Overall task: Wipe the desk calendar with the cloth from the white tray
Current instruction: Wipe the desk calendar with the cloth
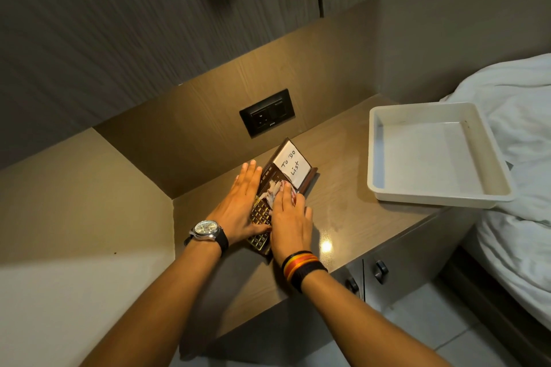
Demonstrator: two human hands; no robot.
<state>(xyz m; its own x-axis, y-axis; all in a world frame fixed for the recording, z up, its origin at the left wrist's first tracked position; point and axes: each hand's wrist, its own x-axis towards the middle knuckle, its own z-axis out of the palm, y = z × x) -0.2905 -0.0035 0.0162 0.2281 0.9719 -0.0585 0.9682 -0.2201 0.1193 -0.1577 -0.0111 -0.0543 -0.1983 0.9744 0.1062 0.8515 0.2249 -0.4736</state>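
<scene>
A dark brown desk calendar [269, 176] with a gold date grid and a white "To Do List" note lies flat on the bedside counter [351, 202]. My left hand [238, 207], with a wristwatch, lies flat with straight fingers on the calendar's left edge. My right hand [290, 222], with coloured wrist threads, presses a small white cloth [275, 189] onto the calendar's middle; most of the cloth is hidden under the fingers. The white tray [375, 155] stands empty at the counter's right end.
A black wall socket [267, 112] sits on the back panel behind the calendar. A bed with a white sheet [518, 176] touches the counter's right side, beside the tray. Cabinet doors with dark knobs [380, 271] lie below the counter's front edge.
</scene>
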